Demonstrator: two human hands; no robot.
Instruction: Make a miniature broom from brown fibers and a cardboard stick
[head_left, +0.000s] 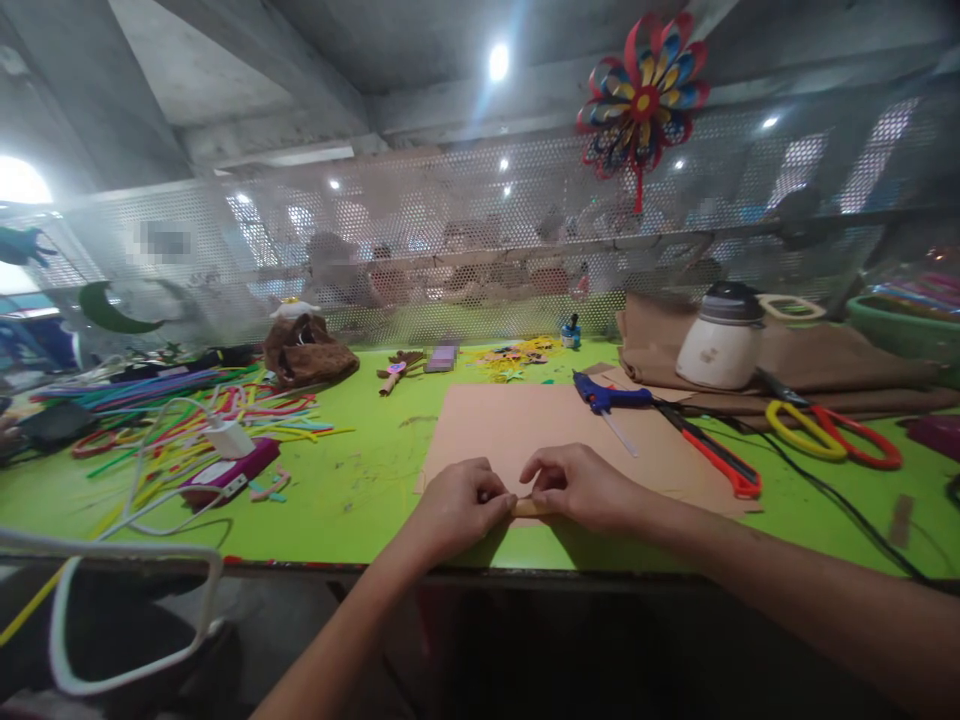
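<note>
Between my two hands lies a small rolled tan piece, like paper or cardboard, near the front edge of the table. My left hand pinches its left end between thumb and fingers. My right hand has its fingers curled down onto the right end. Beneath and beyond both hands is a flat tan cardboard sheet. On the sheet's right part rest a blue glue gun with a glue stick near it and a red-and-black utility knife.
Scissors with yellow and red handles lie at right, near a white jar on folded brown material. A black cord crosses the right side. Coloured pipe cleaners and a purple power strip lie at left.
</note>
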